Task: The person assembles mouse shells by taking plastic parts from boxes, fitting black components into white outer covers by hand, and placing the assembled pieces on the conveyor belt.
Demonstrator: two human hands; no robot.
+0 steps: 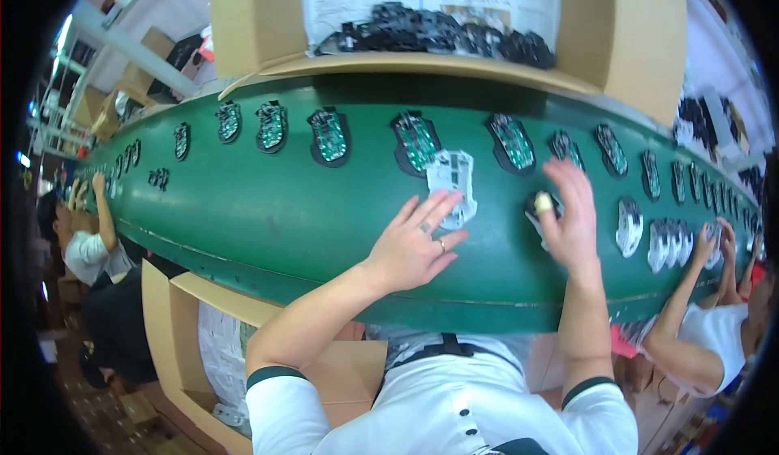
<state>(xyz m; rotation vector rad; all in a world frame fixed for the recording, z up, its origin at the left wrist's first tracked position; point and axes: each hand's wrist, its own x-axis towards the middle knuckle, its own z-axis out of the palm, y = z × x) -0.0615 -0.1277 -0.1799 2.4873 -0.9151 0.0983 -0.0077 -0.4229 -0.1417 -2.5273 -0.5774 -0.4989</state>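
Observation:
My left hand (415, 242) reaches over the green work surface with its fingers spread. Its fingertips touch a white plastic shell (453, 171), which partly overlaps a black base with a green circuit board (415, 140). My right hand (574, 219) is also open, fingers stretched forward and thumb apart. A yellow cover sits on the thumb tip. Beneath that thumb lies a dark and white mouse-shaped part (532, 211), partly hidden. Just beyond the right fingertips is another board on a black base (565, 145), its lower end covered by the hand.
A row of boards on black bases (329, 137) runs along the green belt (268, 203). White shells (669, 244) stand at right. An open cardboard box (454, 67) with black parts is at the back; another box (174, 325) stands by my left. Co-workers sit at both sides.

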